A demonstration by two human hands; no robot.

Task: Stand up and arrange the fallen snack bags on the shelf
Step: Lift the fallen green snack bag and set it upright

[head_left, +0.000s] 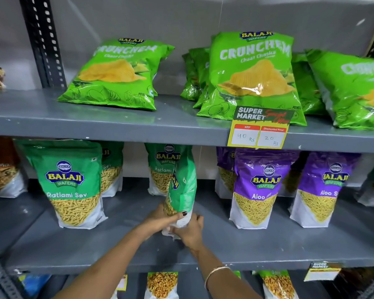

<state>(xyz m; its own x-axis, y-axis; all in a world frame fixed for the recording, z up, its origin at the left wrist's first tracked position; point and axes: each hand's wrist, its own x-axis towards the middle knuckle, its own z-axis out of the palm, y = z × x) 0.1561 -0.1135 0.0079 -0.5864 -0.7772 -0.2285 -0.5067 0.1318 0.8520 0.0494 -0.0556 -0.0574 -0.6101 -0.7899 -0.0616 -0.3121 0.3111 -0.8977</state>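
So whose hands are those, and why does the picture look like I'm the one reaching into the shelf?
The camera sits on a person's head, so you see what they see. Those are their own two hands. The left hand and right hand both grip the bottom of a green Ratlami Sev bag, standing it up on the middle shelf, seen side-on. Beside it stand another green bag and purple Aloo bags. Above, bright green Crunchem chip bags lean back, with a price tag clipped on the shelf edge.
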